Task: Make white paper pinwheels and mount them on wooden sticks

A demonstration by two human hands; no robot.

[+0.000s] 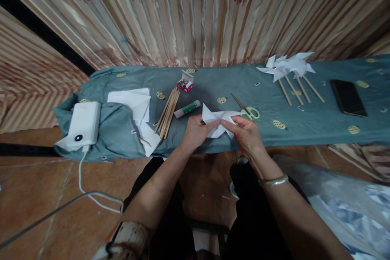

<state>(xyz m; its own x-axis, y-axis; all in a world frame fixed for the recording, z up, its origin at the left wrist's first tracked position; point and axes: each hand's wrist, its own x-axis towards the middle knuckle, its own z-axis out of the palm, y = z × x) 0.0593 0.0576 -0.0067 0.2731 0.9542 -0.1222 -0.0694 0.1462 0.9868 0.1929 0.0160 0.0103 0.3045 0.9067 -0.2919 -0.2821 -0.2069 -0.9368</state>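
A white paper pinwheel head [224,117], without a stick, is held between my two hands over the front edge of the cloth-covered surface. My left hand [196,130] pinches its left side, thumb near the centre. On the right side my right hand [246,133] grips it, with the thumb also pressed towards the middle. Just behind it lie scissors [250,112] with light green handles. To the left are a green and white glue stick [187,109], a bundle of wooden sticks [167,113] and an open small red box [185,82] of tiny metallic pieces.
Several finished pinwheels [291,67] on sticks lie at the back right, near a black phone [348,97]. White paper sheets [134,101] and a white power bank [83,124] with a cable are at left. A curtain [195,16] hangs behind; a plastic bag [344,207] is on the floor.
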